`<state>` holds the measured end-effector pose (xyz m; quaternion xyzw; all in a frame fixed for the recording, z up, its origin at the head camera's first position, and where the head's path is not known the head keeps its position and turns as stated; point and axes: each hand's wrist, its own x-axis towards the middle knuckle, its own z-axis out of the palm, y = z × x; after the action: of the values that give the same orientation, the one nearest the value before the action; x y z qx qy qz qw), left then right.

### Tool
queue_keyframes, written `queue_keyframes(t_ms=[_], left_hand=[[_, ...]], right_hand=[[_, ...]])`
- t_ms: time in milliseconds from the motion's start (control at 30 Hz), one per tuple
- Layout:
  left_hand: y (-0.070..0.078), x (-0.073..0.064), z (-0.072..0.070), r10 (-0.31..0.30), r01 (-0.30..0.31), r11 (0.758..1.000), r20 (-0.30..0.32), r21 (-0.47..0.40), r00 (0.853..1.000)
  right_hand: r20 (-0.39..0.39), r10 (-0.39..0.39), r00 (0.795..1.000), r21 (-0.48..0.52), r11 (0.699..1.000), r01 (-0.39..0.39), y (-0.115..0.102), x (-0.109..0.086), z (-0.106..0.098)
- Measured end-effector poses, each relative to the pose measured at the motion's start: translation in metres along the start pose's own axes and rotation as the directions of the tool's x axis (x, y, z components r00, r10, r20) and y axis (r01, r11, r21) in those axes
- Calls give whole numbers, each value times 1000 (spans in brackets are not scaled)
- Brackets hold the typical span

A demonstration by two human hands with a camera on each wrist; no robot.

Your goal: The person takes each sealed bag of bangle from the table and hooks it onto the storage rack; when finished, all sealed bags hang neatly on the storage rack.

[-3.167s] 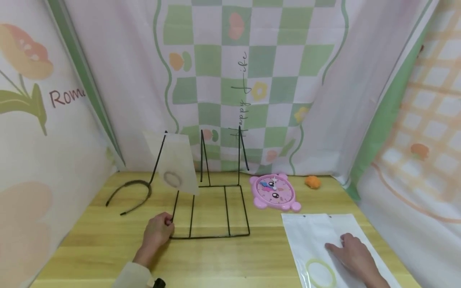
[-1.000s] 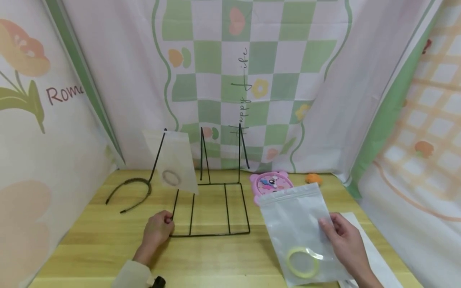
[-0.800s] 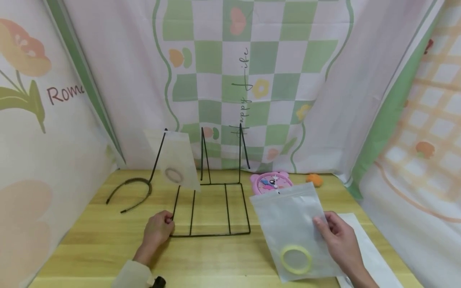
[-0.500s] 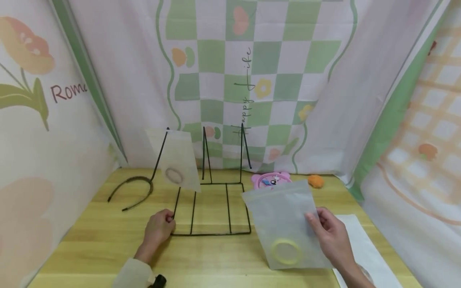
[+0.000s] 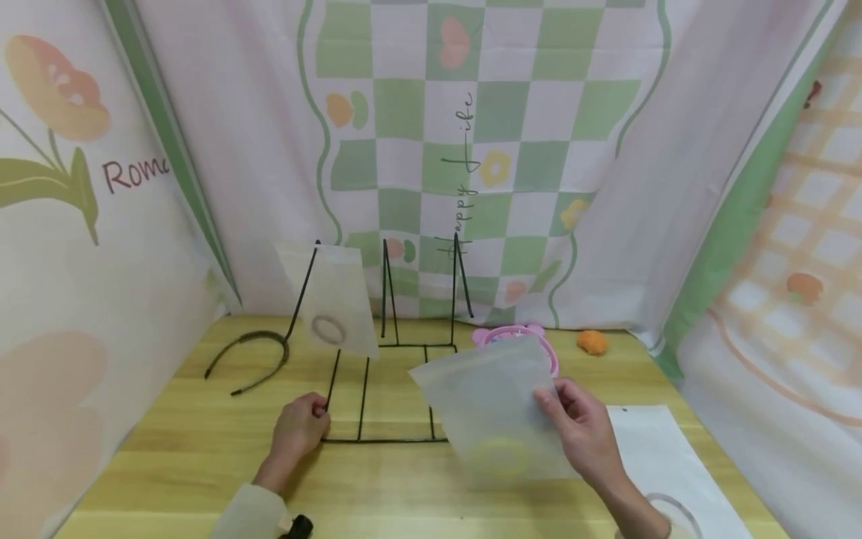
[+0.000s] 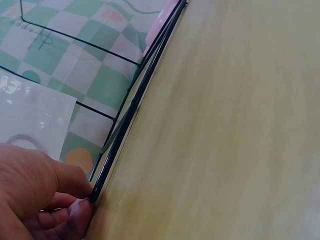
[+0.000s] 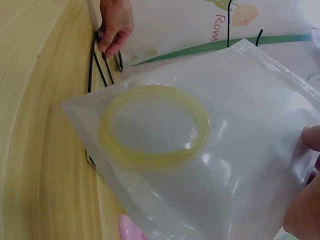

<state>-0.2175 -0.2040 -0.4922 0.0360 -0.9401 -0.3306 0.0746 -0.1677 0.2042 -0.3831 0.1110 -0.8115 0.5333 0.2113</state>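
My left hand (image 5: 299, 427) pinches the front left corner of a black wire rack (image 5: 364, 397) that stands on the table; the left wrist view shows thumb and finger at the end of its wire. On the rack's left upright hangs a translucent bag (image 5: 343, 292) with a greyish ring in it. My right hand (image 5: 586, 430) grips the right edge of a second translucent zip bag (image 5: 491, 404), thumb on the near face. Inside that bag lies a yellow ring (image 7: 155, 157), plainest in the right wrist view. The raised bag overlaps the rack's front right corner and part of a pink clock.
A dark headband (image 5: 263, 337) lies left of the rack. Behind the held bag is the pink clock (image 5: 548, 352), with a crumpled orange thing (image 5: 592, 343) to its right. Another white bag (image 5: 656, 442) holding a ring lies at right. Printed curtains enclose the table (image 5: 377, 494).
My right hand has picked the yellow-ring bag up off the white bag at right and carried it left toward the rack, tilting it. The left hand has stayed on the rack corner.
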Motion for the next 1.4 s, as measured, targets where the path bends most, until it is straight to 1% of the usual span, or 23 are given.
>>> queue_keyframes(t_ms=[300,467,633,900,1133,1400], left_hand=[[0,0,0,-6,6,1000,0,-7,1000],[-1,1,0,4,-4,1000,-7,-13,1000],[-2,0,-1,-8,8,1000,-3,-10,1000],[-2,1,2,4,-4,1000,-22,-5,1000],[-3,-1,4,3,-3,1000,-25,-6,1000],[-1,0,2,12,-12,1000,-37,2,999]], right_hand=[[21,-49,999,74,996,48,-8,1,23],[55,-85,995,129,989,78,-12,2,35],[101,-103,989,179,980,84,-18,1,47],[97,-113,989,202,975,91,-26,3,62],[101,-117,988,240,967,89,-30,6,75],[114,-69,991,268,963,36,-33,9,85]])
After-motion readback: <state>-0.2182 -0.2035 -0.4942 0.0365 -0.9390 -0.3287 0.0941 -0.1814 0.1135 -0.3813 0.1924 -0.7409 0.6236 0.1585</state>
